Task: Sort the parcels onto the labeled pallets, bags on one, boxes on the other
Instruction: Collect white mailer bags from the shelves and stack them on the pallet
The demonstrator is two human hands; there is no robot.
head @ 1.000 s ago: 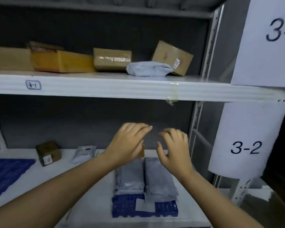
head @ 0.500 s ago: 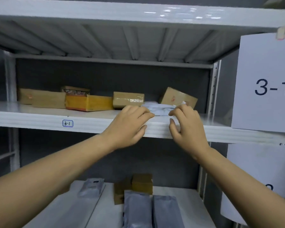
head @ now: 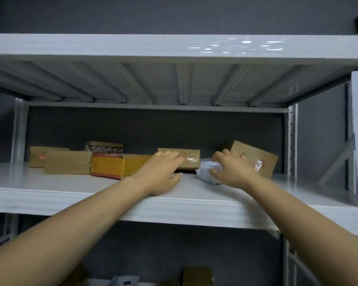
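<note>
1. Looking out from the head view, the person's right grip (head: 234, 172) is curled round a pale, crumpled bag (head: 205, 172) on the middle shelf (head: 50, 188). Its fingers go over the top of the bag and the thumb sits low at the front. The bag lies on the shelf surface, just in front of a tilted box (head: 258, 159) with a sticker on its face.
2. The left grip (head: 159, 172) is not closed on anything. Its fingers lie fairly straight over the top front edge of a taped box (head: 191, 157), with the thumb down near the shelf surface.
3. The likeliest slip, as I judge it, comes from the bag being soft and bunched: pulled by one wad of film, it may slide out of the fingers and drop off the shelf edge.
4. The bag sits against or very close to the tilted box. Dragging the bag out may catch that leaning box and knock it flat or forward.
5. The left grip pressing on the taped box may shove it sideways into the yellow box (head: 112, 166) beside it.
6. No pallet shows here, so a mix-up is possible at set-down: this bag belongs with the bags, not the boxes
</note>
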